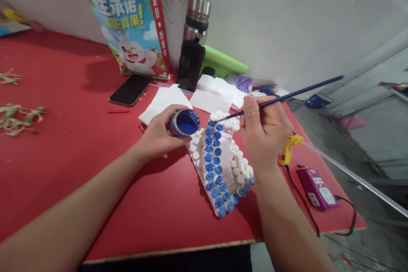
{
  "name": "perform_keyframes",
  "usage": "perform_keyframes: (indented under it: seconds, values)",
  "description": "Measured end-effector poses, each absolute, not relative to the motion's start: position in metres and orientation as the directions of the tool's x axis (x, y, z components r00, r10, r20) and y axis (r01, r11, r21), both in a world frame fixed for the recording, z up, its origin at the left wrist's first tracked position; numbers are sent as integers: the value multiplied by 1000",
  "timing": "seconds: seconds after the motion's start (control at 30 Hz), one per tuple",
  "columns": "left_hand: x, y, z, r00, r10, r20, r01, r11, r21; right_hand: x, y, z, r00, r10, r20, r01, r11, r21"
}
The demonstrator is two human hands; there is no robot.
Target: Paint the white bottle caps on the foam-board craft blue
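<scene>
My left hand [161, 134] is wrapped round a small open jar of blue paint [185, 123], tipped so its mouth faces me. Between the thumb and fingers of my right hand [264, 129] is a thin dark blue paintbrush [296, 93]. Its tip touches or hovers just over a blue round at the far end of a craft piece [227, 157]. That piece is covered with small white rolled rounds, and those in two rows along the left and near edges are blue. A bare white strip runs down its middle. My right hand hides part of its right side.
White paper sheets [208, 95], a phone [130, 90], a printed bag [134, 25] and a steel flask [197, 17] stand or lie behind. At right are a yellow glue gun [288, 148] and a purple power box [317, 189] with cords. Dried plant scraps [21, 119] lie left on the red table [79, 170].
</scene>
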State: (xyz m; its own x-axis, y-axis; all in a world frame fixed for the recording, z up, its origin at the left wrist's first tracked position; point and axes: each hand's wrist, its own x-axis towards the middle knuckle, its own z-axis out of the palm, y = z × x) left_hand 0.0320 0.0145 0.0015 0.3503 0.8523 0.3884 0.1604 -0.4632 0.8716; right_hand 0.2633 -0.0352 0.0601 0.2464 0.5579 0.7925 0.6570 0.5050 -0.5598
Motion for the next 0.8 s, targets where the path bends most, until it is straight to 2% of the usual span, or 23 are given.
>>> perform_keyframes:
  seconds: [0.63,0.8]
  values:
    - [32,16,2,352,849,395,166,-471,866,263,-35,61,226,573,788,661,504,-556]
    - [32,15,3,350,852,390,155,-463,873,260,-37,61,246,538,806,643,531,-551]
